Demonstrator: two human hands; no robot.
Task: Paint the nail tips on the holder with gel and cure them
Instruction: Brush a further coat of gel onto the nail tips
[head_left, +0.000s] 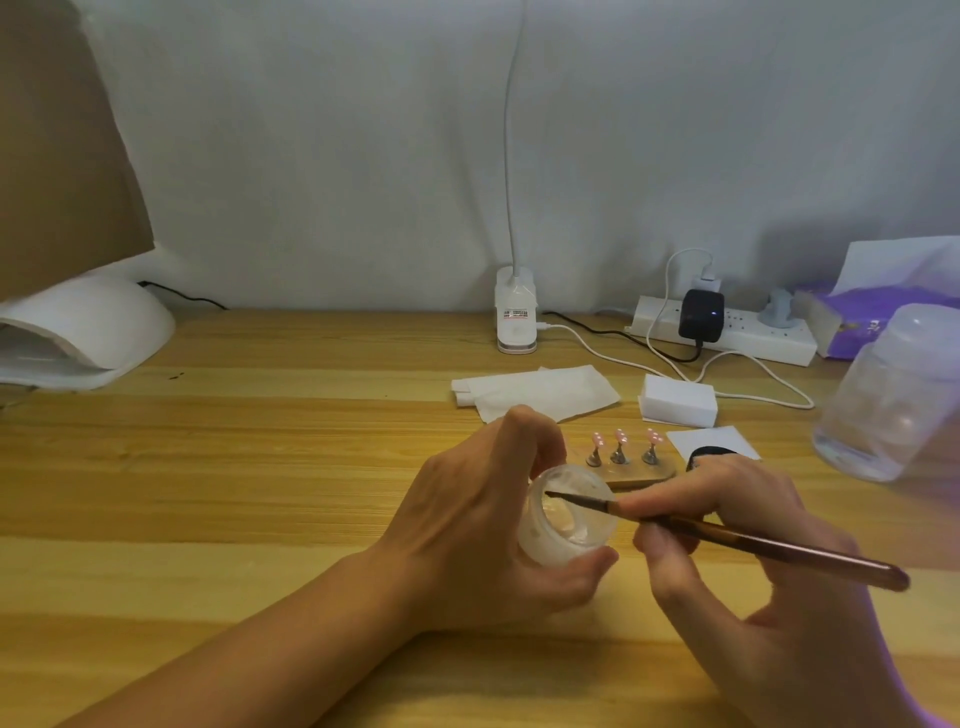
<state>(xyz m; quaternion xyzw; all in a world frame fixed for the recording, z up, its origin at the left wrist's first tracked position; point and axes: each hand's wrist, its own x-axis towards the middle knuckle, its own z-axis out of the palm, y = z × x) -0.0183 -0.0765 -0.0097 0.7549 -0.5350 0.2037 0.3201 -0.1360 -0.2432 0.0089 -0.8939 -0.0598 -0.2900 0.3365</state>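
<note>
2 hands — left (467, 535) on jar (569, 530), right (753, 587) on brush (779, 548), tip over rim.

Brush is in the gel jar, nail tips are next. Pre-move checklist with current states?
1. Jar grip: left hand holds the gel jar, mouth tilted toward the brush: ok.
2. Brush grip: right hand pinches the brush near its front end: ok.
3. Pickup: bristles are inside the jar mouth: ok. Gel load on them: cannot tell.
4. Targets: three nail tips stand upright on the holder, just behind the hands: ok.
5. Cure: curing lamp sits at far left. Powered: cannot tell.
</note>
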